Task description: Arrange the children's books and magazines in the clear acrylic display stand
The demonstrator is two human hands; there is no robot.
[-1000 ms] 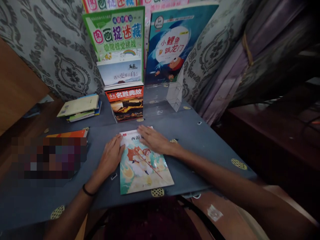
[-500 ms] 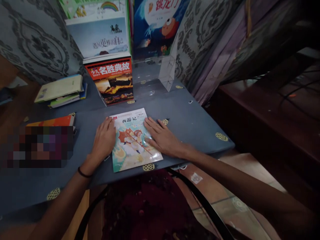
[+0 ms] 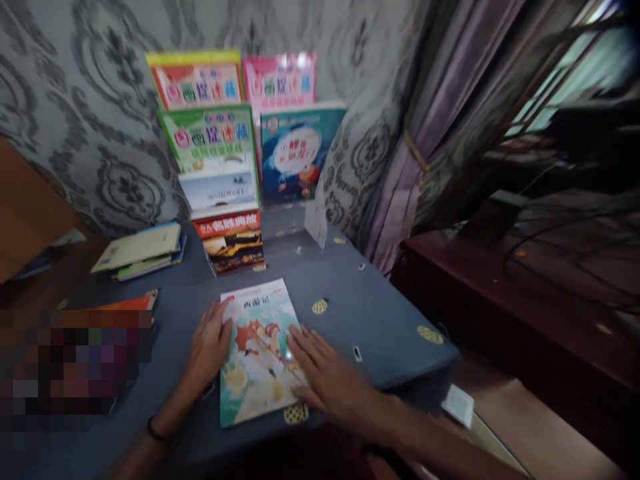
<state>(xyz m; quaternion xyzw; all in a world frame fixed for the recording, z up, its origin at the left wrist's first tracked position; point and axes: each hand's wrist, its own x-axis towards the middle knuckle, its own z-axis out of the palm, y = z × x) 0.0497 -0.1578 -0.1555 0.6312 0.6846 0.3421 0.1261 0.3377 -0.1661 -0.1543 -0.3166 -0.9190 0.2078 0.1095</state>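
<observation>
A thin paperback book (image 3: 260, 357) with an illustrated cover lies face up near the front edge of the blue table. My left hand (image 3: 207, 343), with a dark band at the wrist, rests along the book's left edge, its fingers straight and slightly blurred. On the other side, my right hand (image 3: 325, 363) lies flat, fingertips over the cover's right edge and thumb near the lower right corner. Both hands touch the book; neither is wrapped round it.
Behind the book, a stand holds several upright books, among them a red-titled one (image 3: 233, 241) and a blue one (image 3: 295, 157). A book pile (image 3: 143, 250) lies at left, near an orange-topped, pixelated item (image 3: 125, 301). A dark red cabinet (image 3: 500, 313) stands right.
The view has tilted up, so the book and hands sit lower and more of the stand shows. My right hand has slid down the book's right edge toward me; the left stays put.
</observation>
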